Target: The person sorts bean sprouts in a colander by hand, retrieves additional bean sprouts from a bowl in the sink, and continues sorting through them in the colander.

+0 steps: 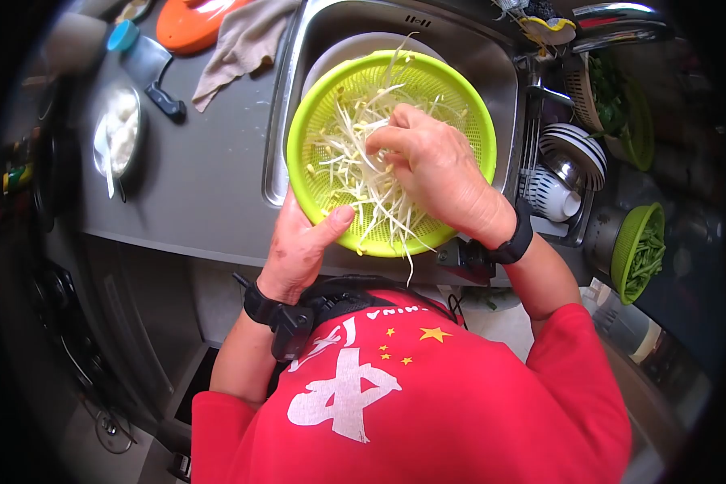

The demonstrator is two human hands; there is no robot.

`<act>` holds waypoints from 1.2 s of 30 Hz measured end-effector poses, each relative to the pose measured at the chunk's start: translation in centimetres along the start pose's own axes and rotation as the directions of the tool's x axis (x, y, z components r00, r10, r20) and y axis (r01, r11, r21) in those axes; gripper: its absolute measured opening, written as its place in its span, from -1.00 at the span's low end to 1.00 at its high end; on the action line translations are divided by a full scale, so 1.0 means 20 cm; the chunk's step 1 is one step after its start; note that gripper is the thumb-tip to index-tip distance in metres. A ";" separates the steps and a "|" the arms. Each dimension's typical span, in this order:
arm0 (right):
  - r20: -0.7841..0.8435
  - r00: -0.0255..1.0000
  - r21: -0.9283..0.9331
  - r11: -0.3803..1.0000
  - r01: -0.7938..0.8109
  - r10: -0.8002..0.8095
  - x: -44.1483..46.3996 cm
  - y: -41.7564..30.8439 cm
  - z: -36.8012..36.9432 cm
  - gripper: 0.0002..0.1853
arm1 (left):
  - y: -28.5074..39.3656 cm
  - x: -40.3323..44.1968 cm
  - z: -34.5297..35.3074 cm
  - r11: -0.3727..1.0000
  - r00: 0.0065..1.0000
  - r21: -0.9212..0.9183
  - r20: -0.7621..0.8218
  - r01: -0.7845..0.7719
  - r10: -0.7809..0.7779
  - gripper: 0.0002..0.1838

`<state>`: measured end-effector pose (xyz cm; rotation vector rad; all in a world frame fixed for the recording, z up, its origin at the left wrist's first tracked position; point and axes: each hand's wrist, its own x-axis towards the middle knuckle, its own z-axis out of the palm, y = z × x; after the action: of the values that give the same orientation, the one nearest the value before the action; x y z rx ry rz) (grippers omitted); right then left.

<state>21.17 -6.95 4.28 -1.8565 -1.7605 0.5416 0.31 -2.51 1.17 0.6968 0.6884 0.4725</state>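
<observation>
Illumination: moderate and even across the centre. Glare: present on the faucet (617,18). Edges: dark vignette, strong fisheye curvature. Periphery: soft; centre: acceptably sharp.

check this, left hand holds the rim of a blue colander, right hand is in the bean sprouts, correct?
The colander is lime green, not blue, as the head view shows. The left hand does hold its rim, and the right hand is in the bean sprouts.

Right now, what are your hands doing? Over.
Left hand holds green colander by its rim. Right hand among bean sprouts. Sink below. Nothing visibly blocking.
</observation>
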 end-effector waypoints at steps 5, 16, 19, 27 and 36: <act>0.007 0.999 -0.050 0.998 0.044 -0.043 0.00 0.04 0.03 -0.77 | 0.00 0.00 0.01 1.000 1.000 0.018 -0.010 0.004 -0.003 -0.23; 0.081 0.987 -0.251 0.955 0.157 -0.141 0.04 0.01 0.02 -0.94 | -0.01 0.00 0.01 0.998 1.000 0.060 -0.005 -0.005 0.005 -0.26; 0.070 0.990 -0.221 0.966 0.133 -0.120 0.02 0.04 0.03 -0.93 | 0.00 0.01 0.00 0.999 1.000 0.041 -0.005 -0.006 0.006 -0.26; -0.071 0.996 -0.102 0.994 0.051 -0.058 -0.05 0.04 -0.10 -0.88 | 0.02 0.01 -0.01 1.000 0.999 0.010 -0.030 -0.013 0.013 -0.26; -0.138 0.988 0.160 0.986 -0.048 0.071 -0.09 0.08 -0.18 -0.92 | 0.03 0.01 -0.01 1.000 0.999 0.007 -0.038 -0.009 0.009 -0.30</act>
<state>24.59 -9.18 6.03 -1.7969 -1.5294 0.5386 0.29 -1.79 1.46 0.6988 0.7231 0.4929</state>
